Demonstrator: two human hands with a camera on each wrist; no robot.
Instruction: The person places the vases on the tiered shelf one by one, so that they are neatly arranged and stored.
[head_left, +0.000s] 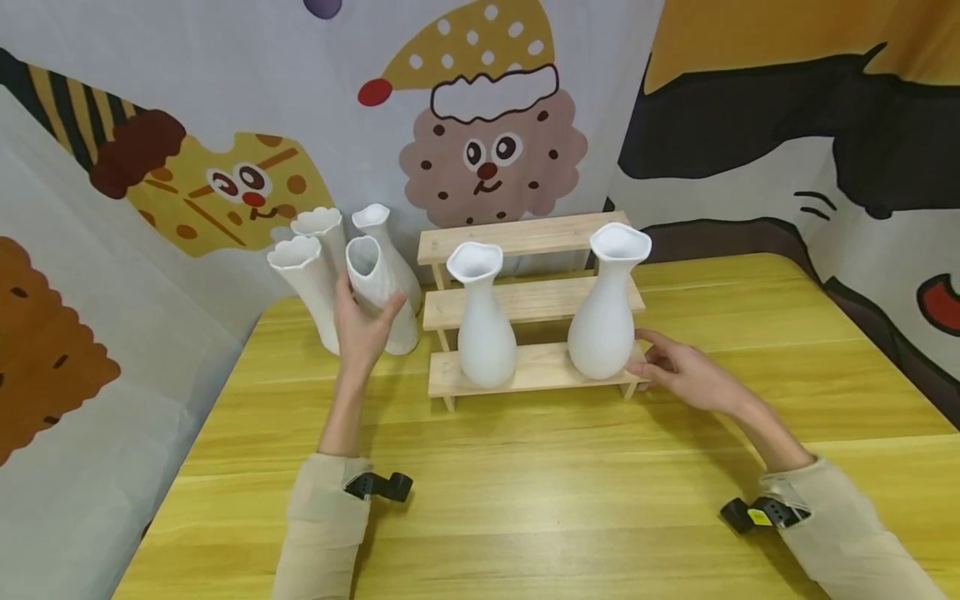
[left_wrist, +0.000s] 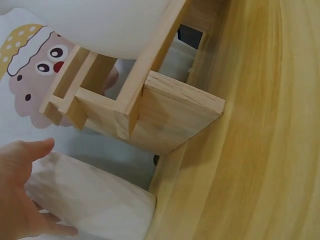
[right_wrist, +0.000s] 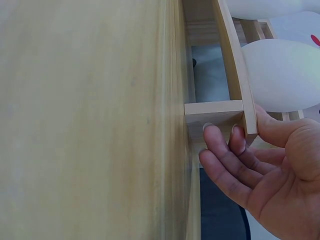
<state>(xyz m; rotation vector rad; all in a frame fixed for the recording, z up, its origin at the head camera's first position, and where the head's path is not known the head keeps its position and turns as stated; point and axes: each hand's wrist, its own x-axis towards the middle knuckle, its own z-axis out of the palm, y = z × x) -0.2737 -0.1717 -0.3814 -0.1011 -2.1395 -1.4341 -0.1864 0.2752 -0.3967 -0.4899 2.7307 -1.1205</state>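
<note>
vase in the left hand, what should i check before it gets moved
1. Left hand on the held vase: ok, thumb and fingers on opposite sides.
2. Held vase's base: ok, down on the table.
3. Clearance from the narrow-necked vase behind it: cannot tell, they overlap in the head view.
4. Right hand on the bottom shelf: ok, pinching its right end.
5. Shelf's left vase and right vase: ok, both upright.
</note>
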